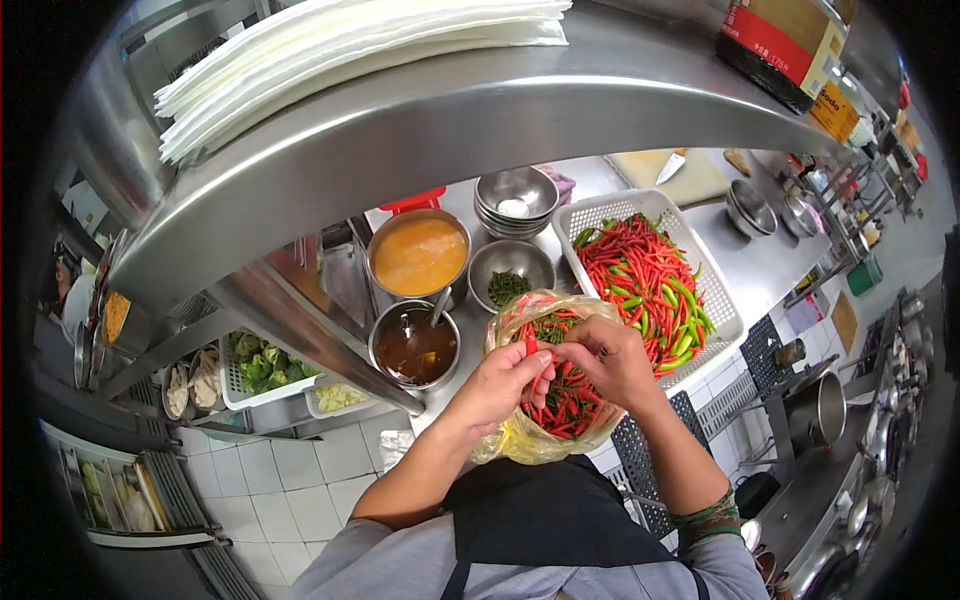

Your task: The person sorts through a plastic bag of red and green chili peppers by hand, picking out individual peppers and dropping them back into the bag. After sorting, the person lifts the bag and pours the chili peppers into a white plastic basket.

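Over a clear plastic bag [488, 447], my left hand [503, 385] is closed, with a red chili pepper [531, 346] pinched between thumb and fingertips. My right hand [607, 360] meets it there, its thumb and finger pinched at the chili's end; exactly what those fingertips grip is partly hidden. Below both hands, the bag holds many red chilies [575, 405] with green stems. Just beyond stands a steel bowl [536, 262] with small green stems [508, 287] in it. To the right, a white perforated basket [733, 318] carries red and green chilies [640, 275].
A pot of orange liquid [418, 255] and a pot of dark sauce [412, 345] with a utensil stand left. Stacked steel bowls [515, 195] are behind. A knife [672, 165] lies on a cutting board [705, 182]. A steel shelf [450, 115] with white cloths [360, 55] overhangs the counter.
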A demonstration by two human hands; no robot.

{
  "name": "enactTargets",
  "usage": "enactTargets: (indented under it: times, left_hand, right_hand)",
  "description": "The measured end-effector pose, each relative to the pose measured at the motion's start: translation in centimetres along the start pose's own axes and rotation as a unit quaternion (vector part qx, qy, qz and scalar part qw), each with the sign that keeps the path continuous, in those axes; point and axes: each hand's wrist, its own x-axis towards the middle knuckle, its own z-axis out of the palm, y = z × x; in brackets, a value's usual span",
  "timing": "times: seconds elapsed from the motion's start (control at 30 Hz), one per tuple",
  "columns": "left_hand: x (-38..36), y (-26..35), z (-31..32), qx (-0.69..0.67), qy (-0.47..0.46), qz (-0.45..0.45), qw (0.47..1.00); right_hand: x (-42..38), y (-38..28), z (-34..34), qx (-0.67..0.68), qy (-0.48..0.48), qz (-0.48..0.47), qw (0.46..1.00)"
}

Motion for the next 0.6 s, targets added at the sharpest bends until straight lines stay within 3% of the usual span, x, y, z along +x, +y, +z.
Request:
enactTargets:
  times: [0.07, 0.17, 0.27, 0.37, 0.4, 0.53, 0.6]
  left_hand:
    - [-0.1, 0.0, -0.4, -0.082, -0.049, -0.023, 0.995]
    - [-0.1, 0.0, -0.4, -0.115, -0.086, -0.042, 0.989]
    - [0.1, -0.5, 0.4, -0.102, -0.018, -0.045, 0.994]
    - [-0.2, -0.5, 1.6, -0.067, 0.016, -0.032, 0.997]
    - [-0.3, -0.5, 1.5, -0.073, 0.01, -0.027, 0.997]
    - [-0.5, -0.8, 0.6, -0.112, 0.009, -0.008, 0.994]
    - [-0.2, -1.0, 0.2, -0.129, 0.021, -0.005, 0.991]
  right_hand:
    - [-0.4, 0.2, -0.4, 0.094, -0.042, 0.076, 0.992]
    - [-0.9, 0.9, -0.2, 0.146, -0.025, 0.082, 0.986]
    - [-0.8, -0.5, 0.3, -0.135, 0.056, -0.115, 0.982]
    - [-1.1, 0.7, 0.5, -0.182, 0.109, -0.055, 0.976]
    - [-0.9, 0.6, -0.3, -0.17, 0.087, 0.012, 0.982]
    - [-2.0, 2.6, -2.6, -0.158, -0.163, 0.1, 0.969]
    - [-2.7, 2.7, -2.7, -0.181, -0.221, 0.088, 0.954]
